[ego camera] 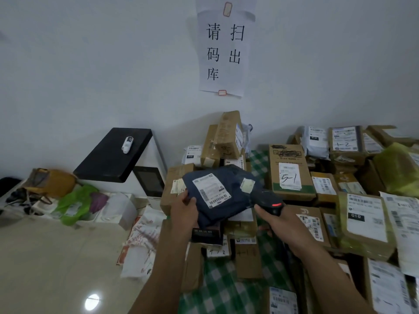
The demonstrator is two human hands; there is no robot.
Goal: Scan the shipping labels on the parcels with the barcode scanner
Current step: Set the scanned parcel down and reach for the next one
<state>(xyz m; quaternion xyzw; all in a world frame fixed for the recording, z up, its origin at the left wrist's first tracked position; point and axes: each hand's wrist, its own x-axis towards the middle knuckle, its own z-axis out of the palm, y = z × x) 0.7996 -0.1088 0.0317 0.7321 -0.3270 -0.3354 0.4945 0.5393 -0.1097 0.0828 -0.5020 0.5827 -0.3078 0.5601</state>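
Note:
A dark blue soft parcel (229,189) is held up over the pile, its white shipping label (212,191) with a barcode facing me. My left hand (184,211) grips the parcel's left edge. In my right hand (275,220) I grip a black barcode scanner (269,199) with a red light lit, its head close to the parcel's right side. Several cardboard parcels with labels lie around, among them a box marked 5-1 (290,171).
Parcels cover a green checked cloth (217,288) to the right and front. A white machine with a black top (118,152) stands against the wall at left. Bags (72,205) lie on the floor beside it. A paper sign (223,48) hangs on the wall.

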